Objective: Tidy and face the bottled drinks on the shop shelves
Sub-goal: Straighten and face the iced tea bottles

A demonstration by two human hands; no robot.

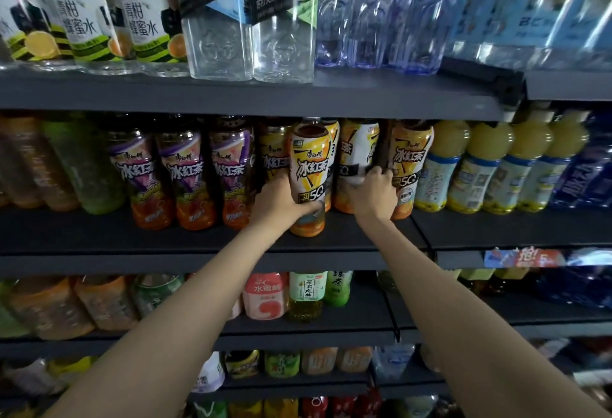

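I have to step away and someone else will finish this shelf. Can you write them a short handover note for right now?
Left hand grips the yellow iced tea bottle, pulled to the front of the middle shelf, label facing out.
Right hand holds the next yellow bottle, whose label is turned sideways.
Done: the purple iced tea bottles to the left face forward.
Left: turn the sideways bottle, line up the yellow row, then check the other shelves.
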